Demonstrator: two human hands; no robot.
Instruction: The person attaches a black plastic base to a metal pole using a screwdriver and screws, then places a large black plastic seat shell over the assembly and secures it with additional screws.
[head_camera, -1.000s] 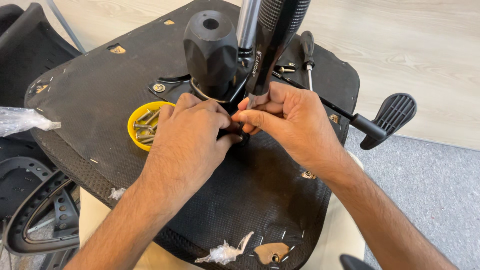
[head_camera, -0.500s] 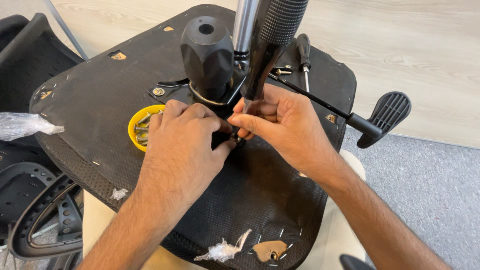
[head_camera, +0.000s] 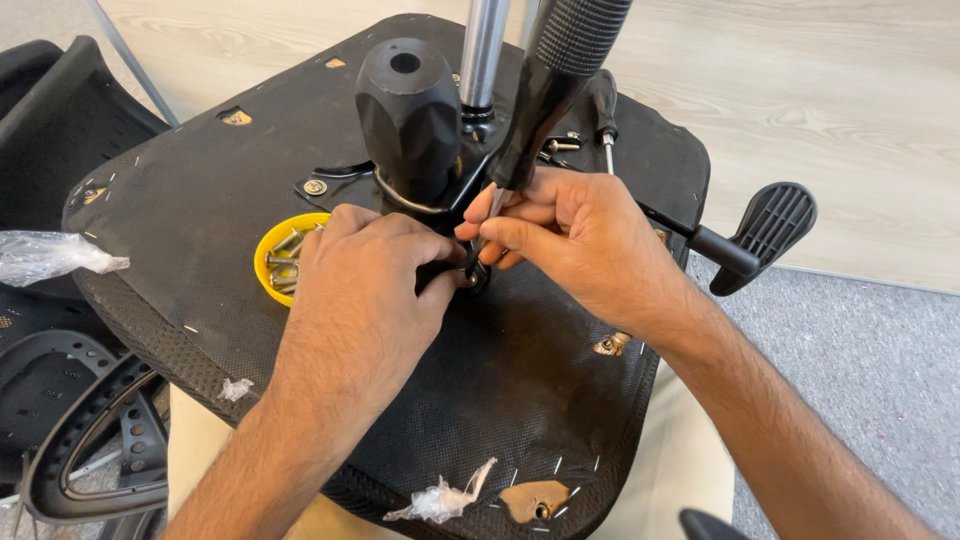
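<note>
Hands meet at the middle of the upturned chair seat (head_camera: 250, 180), black fabric side up, staples along its edge. Left hand (head_camera: 365, 285) is curled over the spot where the metal bracket (head_camera: 330, 185) lies on the seat, fingers closed on something small I cannot make out. Right hand (head_camera: 585, 245) pinches the thin shaft of a screwdriver (head_camera: 545, 95), its thick black handle leaning up and away; the tip goes down between both hands, right at the bracket's near edge.

Against half a second and a second ago: both hands sit in much the same place and the screwdriver leans at the same angle (the view has only drifted a little). Reads as steady work on one fastener, not a change of spot.

Count: one yellow dish (head_camera: 275, 245) with several screws, just left of the left hand, partly hidden by it; one big black knob (head_camera: 410, 110); one chrome post (head_camera: 485, 50); one paddle lever (head_camera: 765, 230) sticking out right; a second, smaller screwdriver (head_camera: 604, 110) lying behind; two scraps of clear plastic (head_camera: 45, 255) that I can count.
</note>
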